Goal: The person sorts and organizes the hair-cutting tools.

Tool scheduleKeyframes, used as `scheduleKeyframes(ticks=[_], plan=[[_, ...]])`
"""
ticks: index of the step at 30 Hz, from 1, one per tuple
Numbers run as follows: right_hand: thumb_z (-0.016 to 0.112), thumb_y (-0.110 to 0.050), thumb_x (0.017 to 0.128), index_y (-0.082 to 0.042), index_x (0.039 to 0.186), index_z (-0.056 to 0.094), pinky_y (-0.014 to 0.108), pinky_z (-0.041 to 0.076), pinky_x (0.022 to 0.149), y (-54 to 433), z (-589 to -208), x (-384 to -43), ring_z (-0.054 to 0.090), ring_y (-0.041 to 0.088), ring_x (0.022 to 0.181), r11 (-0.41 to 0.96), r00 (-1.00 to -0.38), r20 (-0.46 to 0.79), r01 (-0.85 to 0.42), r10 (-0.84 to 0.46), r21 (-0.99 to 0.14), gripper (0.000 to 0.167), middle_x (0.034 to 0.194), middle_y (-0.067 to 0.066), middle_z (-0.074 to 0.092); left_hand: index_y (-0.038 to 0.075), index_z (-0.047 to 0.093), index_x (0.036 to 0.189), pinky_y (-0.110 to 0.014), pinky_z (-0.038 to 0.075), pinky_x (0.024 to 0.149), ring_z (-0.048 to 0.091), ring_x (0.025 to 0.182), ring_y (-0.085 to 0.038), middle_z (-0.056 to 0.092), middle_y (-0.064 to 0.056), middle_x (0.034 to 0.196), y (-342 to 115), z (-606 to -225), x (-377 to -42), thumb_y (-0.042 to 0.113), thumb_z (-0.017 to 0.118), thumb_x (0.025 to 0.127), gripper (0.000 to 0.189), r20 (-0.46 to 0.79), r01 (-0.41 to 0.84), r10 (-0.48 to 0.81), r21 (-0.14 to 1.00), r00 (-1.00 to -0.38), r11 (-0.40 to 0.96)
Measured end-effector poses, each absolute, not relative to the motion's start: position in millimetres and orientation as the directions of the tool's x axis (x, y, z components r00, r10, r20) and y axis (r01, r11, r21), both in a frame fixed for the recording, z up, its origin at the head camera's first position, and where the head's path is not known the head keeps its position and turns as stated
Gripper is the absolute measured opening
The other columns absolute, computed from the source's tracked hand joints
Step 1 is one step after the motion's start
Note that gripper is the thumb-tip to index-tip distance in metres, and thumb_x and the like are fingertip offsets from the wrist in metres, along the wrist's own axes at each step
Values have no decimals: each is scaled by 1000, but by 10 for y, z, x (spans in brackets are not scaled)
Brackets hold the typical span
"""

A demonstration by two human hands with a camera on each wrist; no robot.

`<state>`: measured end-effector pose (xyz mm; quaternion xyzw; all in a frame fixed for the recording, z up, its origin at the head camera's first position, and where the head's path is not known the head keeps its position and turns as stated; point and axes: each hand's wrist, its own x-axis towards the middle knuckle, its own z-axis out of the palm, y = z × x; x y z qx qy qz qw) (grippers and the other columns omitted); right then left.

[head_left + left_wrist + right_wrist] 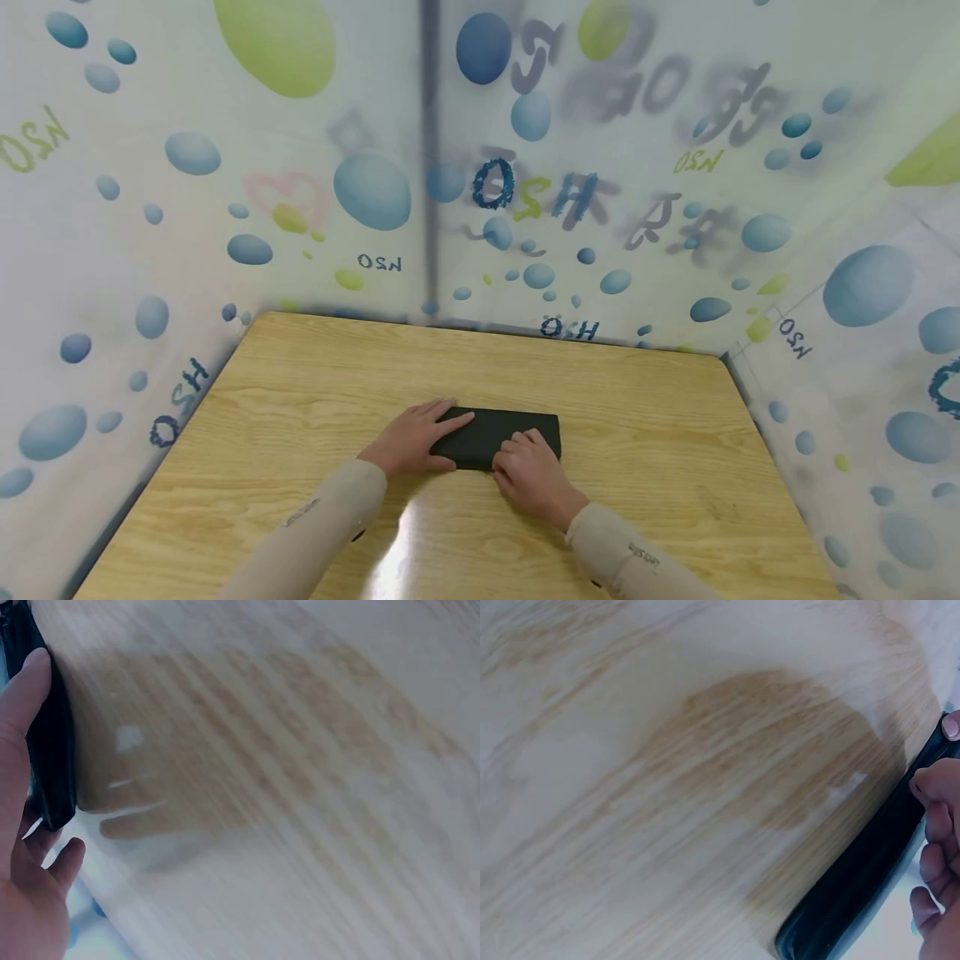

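A long, flat black case [487,425] lies on the wooden table. My left hand [411,440] holds its left end, the thumb along the near edge, one finger over the top and others reaching past the far edge. In the left wrist view, the left thumb [34,679] presses on the dark side of the case [54,750]. With curled fingers, my right hand [531,473] pinches the near edge right of the middle. The right wrist view shows its thumb tip [928,784] against the case [855,889]; what it pinches there is partly hidden.
The pale wooden table [315,375] has light reflections near its front. Patterned sheets with blue and green drops form a back wall [375,117], a left wall [82,275] and a right wall [862,375] close around it.
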<state>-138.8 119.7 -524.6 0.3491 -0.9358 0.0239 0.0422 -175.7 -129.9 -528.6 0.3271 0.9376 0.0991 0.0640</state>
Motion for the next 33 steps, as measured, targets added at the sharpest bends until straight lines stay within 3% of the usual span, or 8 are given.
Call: scheduleKeyframes(ticks=[12, 23, 28, 33], plan=[[64, -29, 94, -22, 84, 69, 30, 41, 83, 1165, -5274, -1376, 49, 10, 79, 688, -684, 108, -726, -721, -4, 13, 82, -10, 64, 32, 34, 152, -53, 39, 107, 41, 138, -31, 39, -8, 154, -1293, -5327, -1741, 62, 61, 86, 78, -9, 629, 636, 139, -771, 765], [63, -29, 95, -23, 86, 69, 28, 41, 85, 1089, -5287, -1402, 49, 9, 81, 672, -672, 75, -740, -736, -40, 13, 83, -11, 62, 32, 33, 152, -54, 39, 105, 41, 137, -31, 39, -7, 154, -1324, -5375, -1754, 62, 61, 85, 78, 12, 634, 639, 142, -769, 760], [64, -31, 94, -24, 86, 71, 29, 40, 83, 1096, -5256, -1410, 49, 10, 79, 696, -696, 70, -718, -715, -33, 13, 82, -11, 63, 32, 32, 153, -55, 38, 107, 40, 138, -32, 37, -8, 155, -1308, -5331, -1739, 60, 62, 86, 78, -5, 628, 636, 158, -771, 762], [65, -30, 93, -24, 85, 71, 29, 39, 80, 1120, -5243, -1410, 50, 10, 79, 729, -731, 76, -682, -679, -48, 12, 82, -11, 63, 28, 34, 152, -55, 35, 109, 39, 140, -32, 38, -11, 155, -1332, -5284, -1759, 56, 69, 83, 83, -7, 622, 642, 243, -767, 745]])
